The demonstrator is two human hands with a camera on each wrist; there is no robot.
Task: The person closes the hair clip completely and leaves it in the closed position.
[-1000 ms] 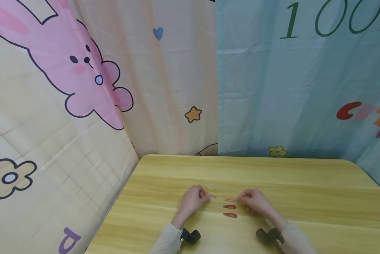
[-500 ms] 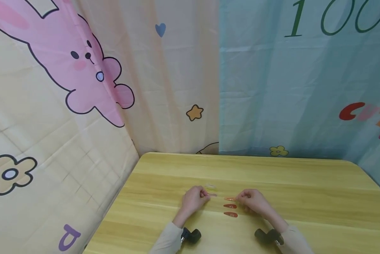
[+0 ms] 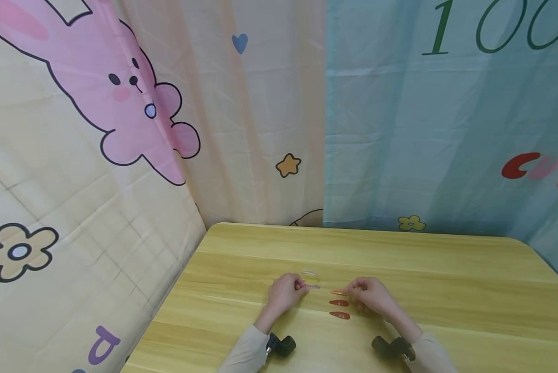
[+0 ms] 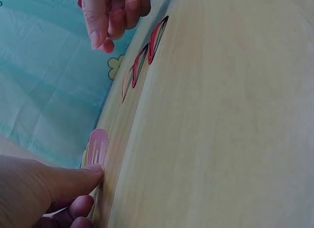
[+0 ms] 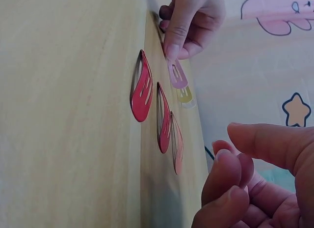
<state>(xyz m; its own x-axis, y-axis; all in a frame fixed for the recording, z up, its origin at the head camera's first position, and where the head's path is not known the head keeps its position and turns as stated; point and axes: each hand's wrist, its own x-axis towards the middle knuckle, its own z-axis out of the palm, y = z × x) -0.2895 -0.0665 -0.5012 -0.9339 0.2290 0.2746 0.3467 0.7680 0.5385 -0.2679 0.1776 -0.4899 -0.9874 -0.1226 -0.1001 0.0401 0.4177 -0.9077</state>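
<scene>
My left hand (image 3: pixel 285 291) pinches a pink snap hair clip (image 4: pixel 98 145) by one end between thumb and fingers, low over the table. Just behind it lie a yellow hair clip (image 5: pixel 185 94) and a whitish one (image 5: pixel 189 104). To the right, an orange hair clip (image 5: pixel 178 149) and two red hair clips, one in the middle (image 5: pixel 164 122) and one nearest the body (image 5: pixel 142 93), form a column. Beside the orange clip hovers my right hand (image 3: pixel 372 294), its fingers loosely curled. In the right wrist view a gap shows between thumb and fingers, with nothing held.
The light wooden table (image 3: pixel 241 248) has a rounded far edge against printed curtains (image 3: pixel 381 129). A dark wrist camera is strapped on each forearm, the left one (image 3: pixel 285 346) and the right one (image 3: pixel 386 347).
The pink clip has swung from a slant to nearly level in my left hand. My right hand has shifted slightly left, towards the orange clip. The head view has drifted a little.
</scene>
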